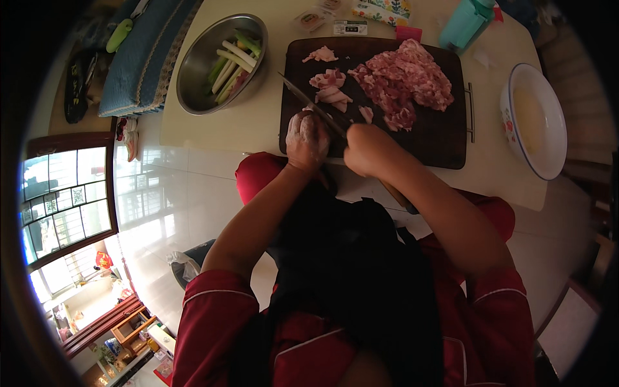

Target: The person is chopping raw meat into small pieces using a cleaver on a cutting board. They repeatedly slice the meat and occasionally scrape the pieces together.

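My right hand [365, 150] grips the handle of a long kitchen knife [309, 100], whose blade slants to the far left over the dark cutting board [435, 150]. Close beside the blade, my left hand [305, 140] has curled, whitish-smeared fingers on a piece of meat at the board's near left edge, mostly hidden by the fingers. Sliced meat [333, 96] lies beyond the blade, with a smaller pale scrap [320, 54] farther back. A large heap of chopped raw meat [411, 77] covers the board's right half.
A steel bowl [193, 92] with cut scallions [229, 72] stands left on the table [184, 130]. At right is a white enamel basin [553, 121] holding pale contents. Behind the board are a teal bottle [466, 24], a patterned packet [382, 12] and a plastic container [312, 20].
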`<state>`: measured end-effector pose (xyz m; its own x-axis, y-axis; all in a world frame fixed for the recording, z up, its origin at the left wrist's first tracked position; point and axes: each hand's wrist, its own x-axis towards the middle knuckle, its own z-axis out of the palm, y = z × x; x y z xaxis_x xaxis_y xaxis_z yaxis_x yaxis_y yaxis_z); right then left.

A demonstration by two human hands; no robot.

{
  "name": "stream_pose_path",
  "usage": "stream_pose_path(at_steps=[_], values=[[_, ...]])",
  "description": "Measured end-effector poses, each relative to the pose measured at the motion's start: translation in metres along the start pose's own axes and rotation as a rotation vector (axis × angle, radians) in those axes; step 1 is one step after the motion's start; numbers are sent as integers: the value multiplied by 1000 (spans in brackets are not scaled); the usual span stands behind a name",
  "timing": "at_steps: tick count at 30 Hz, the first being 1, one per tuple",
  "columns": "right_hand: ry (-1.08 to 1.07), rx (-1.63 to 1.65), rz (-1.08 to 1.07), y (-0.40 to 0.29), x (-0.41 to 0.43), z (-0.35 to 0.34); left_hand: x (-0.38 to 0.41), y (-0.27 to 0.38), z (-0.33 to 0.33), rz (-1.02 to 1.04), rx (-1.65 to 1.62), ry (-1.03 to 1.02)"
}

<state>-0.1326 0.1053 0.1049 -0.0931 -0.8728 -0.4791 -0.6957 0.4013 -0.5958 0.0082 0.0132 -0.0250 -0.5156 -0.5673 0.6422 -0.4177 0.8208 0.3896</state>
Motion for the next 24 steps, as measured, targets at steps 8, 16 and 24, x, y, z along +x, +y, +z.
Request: stream_pose_path(at_steps=[8, 16, 24], values=[[-41, 237, 85, -4, 43, -26, 9, 4, -3, 26, -56, 57], [30, 267, 23, 33, 33, -50, 1, -2, -1, 35, -22, 28], [29, 108, 45, 24, -11, -23, 5, 7, -8, -73, -86, 48]])
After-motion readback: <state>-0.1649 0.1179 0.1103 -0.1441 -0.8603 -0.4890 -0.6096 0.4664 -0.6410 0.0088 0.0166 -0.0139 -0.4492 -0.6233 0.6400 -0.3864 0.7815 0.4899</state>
